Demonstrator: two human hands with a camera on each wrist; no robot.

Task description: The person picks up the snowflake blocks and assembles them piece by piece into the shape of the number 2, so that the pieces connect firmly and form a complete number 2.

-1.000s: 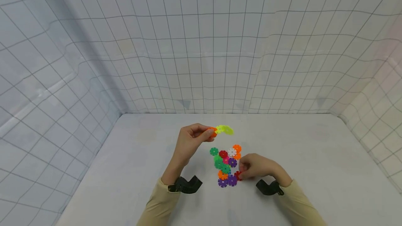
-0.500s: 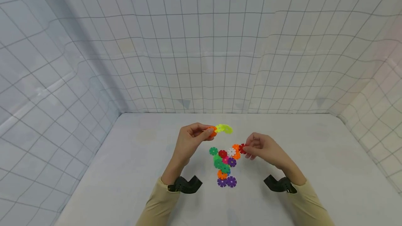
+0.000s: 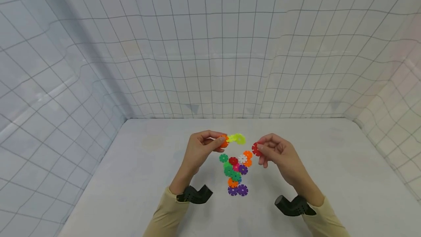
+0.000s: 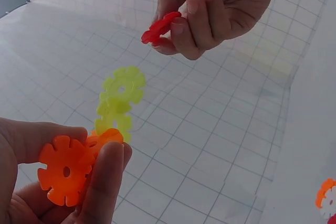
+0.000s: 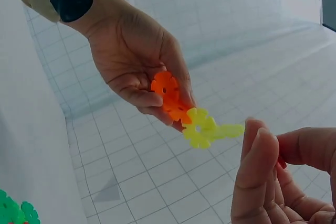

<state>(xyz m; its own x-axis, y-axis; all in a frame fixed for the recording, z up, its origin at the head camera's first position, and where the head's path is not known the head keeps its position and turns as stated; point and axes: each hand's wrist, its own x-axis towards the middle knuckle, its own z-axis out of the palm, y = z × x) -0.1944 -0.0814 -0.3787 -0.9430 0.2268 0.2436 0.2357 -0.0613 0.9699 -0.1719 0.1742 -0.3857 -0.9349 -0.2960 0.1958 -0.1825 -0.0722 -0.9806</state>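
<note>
My left hand point(image 3: 203, 148) pinches a chain of joined snowflake discs between thumb and fingers. Orange discs point(image 4: 65, 170) are at the held end, and yellow discs point(image 4: 122, 88) stick out beyond the fingertips toward the right. To the right, my right hand point(image 3: 277, 153) pinches a single red snowflake disc point(image 3: 256, 149) by its edge. A small gap separates the red disc from the yellow end of the chain. In the right wrist view the red disc is almost wholly hidden behind the fingers, while the chain's orange part point(image 5: 165, 86) shows in the left palm.
Below the hands, a loose pile of snowflake discs lies on the white table point(image 3: 148, 185), among them green point(image 3: 223, 158), white point(image 3: 242, 159), orange point(image 3: 248, 162) and purple discs point(image 3: 242, 190). White grid-patterned sheeting point(image 3: 210, 65) stands behind and at both sides.
My right hand has picked the red disc from the pile's lower right and lifted it up beside the chain. The left hand stays nearly in place, its chain slightly turned.
</note>
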